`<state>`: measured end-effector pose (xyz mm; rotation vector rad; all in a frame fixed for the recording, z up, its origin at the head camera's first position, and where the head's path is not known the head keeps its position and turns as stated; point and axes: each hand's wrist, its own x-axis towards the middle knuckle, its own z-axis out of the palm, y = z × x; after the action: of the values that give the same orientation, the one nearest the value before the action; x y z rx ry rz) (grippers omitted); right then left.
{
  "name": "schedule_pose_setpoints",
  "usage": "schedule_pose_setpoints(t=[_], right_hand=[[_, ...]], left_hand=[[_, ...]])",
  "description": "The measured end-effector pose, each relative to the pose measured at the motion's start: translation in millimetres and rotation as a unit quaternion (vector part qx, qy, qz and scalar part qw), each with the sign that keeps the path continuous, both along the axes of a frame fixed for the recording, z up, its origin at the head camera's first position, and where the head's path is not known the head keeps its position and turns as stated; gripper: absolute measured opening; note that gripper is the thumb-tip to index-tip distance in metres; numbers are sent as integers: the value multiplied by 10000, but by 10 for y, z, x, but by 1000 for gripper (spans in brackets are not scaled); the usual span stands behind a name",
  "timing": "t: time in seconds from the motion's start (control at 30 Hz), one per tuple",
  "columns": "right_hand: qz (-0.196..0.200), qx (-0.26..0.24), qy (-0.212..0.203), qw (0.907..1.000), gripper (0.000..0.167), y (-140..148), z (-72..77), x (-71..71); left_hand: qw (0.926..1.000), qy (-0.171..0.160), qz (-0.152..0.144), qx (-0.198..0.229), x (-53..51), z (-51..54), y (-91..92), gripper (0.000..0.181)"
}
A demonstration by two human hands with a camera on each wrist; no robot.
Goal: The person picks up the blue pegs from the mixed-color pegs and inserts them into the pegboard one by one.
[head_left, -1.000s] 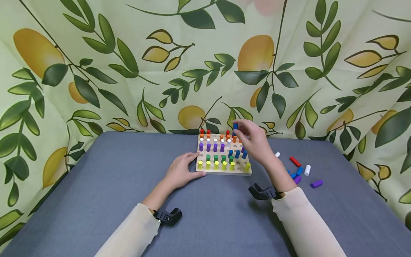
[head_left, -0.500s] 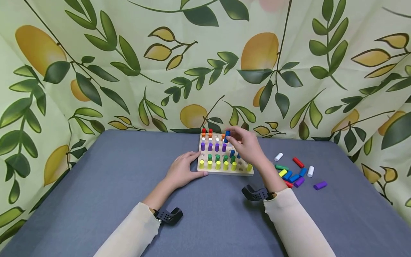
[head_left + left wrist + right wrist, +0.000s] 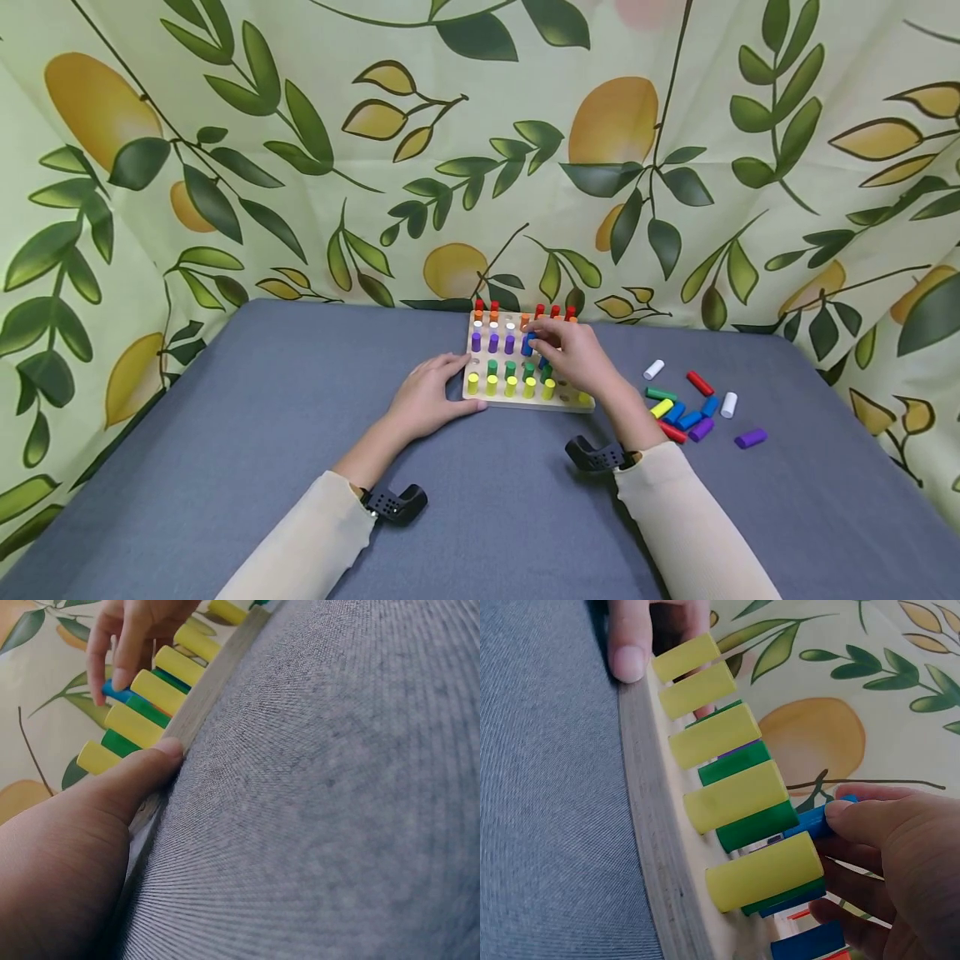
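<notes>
A light wooden pegboard (image 3: 536, 406) holds rows of upright red, orange, white, purple, blue, green and yellow pegs. My left hand (image 3: 426, 396) holds its left front corner, the thumb (image 3: 169, 748) against the front edge and the fingers along the left side. Between thumb and fingertips my right hand (image 3: 576, 357) pinches a blue peg (image 3: 810, 823). That peg stands over the board behind the green pegs (image 3: 757, 825), to the right of the purple pegs (image 3: 492, 342). Whether its lower end sits in a hole is hidden. Yellow pegs (image 3: 735, 793) line the front row.
Loose pegs lie on the grey cloth right of the board, among them a red peg (image 3: 700, 383), a white peg (image 3: 729, 405), a purple peg (image 3: 751, 438) and a green peg (image 3: 661, 393). A leaf-patterned curtain (image 3: 300, 167) hangs behind the table.
My right hand has brought the blue peg from above the board's back rows leftward, then down and nearer to me. My left hand stays on the board's corner.
</notes>
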<state>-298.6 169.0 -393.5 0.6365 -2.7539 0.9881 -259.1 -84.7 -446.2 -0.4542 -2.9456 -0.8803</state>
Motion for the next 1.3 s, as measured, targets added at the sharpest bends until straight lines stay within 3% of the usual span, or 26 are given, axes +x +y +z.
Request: schedule_pose_setpoints(t=[0.6, 1.3], right_hand=[[210, 171, -369, 9990, 22, 11, -73, -6], [291, 634, -257, 9972, 20, 12, -78, -21]], left_hand=[[10000, -22, -33, -15, 4, 0, 9, 83], [10000, 5, -24, -11, -9, -17, 2, 83]])
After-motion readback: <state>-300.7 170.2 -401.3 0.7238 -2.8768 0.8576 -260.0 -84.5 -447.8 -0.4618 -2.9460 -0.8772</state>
